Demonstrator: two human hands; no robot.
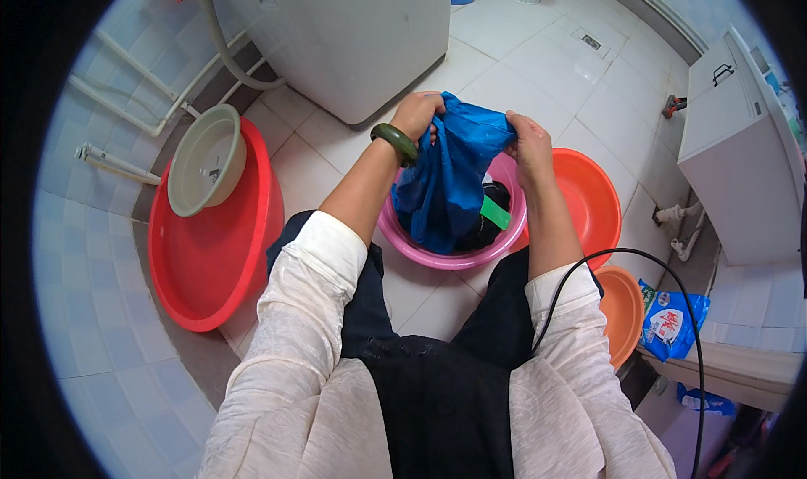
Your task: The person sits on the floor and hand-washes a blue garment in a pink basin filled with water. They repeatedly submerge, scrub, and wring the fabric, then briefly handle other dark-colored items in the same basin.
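Note:
A wet-looking blue cloth point(463, 157) hangs between my two hands, its lower part down in a pink plastic basin point(435, 259). My left hand point(419, 116), with a dark green bangle at the wrist, grips the cloth's upper left. My right hand point(531, 143) pinches its upper right edge between thumb and fingers. Dark fabric point(498, 195) lies in the basin under and beside the cloth. A flat green piece point(495, 213) rests on that fabric; what it is I cannot tell. Folds of the cloth hide part of the basin's inside.
Orange-red basin point(589, 201) and orange basin point(621, 315) stand at right, near a blue detergent bag point(673, 321). A large red tub point(208, 277) with a pale green basin point(205, 163) leans at left. A white appliance point(353, 37) stands ahead; a black cable point(690, 302) arcs over my right sleeve.

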